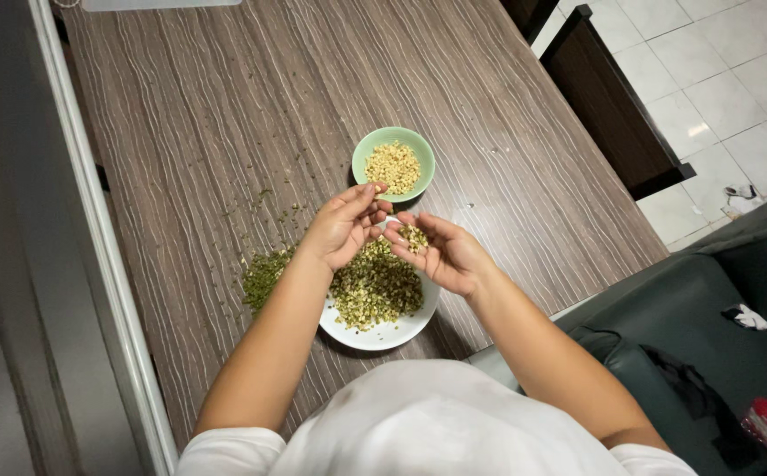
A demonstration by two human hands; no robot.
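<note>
A white plate (pixel 390 335) near the table's front edge carries a heap of green and yellow split beans (pixel 375 289). Beyond it stands a small green bowl (pixel 361 159) filled with pale peeled beans (pixel 392 166). My left hand (pixel 341 227) hovers over the plate's far side, fingertips pinched on a bean near the bowl. My right hand (pixel 441 254) is cupped palm up above the plate with a few beans (pixel 413 236) resting on its fingers. A pile of green husks (pixel 264 275) lies on the table left of the plate.
The wood-grain table (pixel 225 115) runs away from me, with stray husks scattered by the pile. A dark chair (pixel 617 106) stands at the right side. A dark green sofa (pixel 710 344) and white floor tiles (pixel 727 70) lie to the right.
</note>
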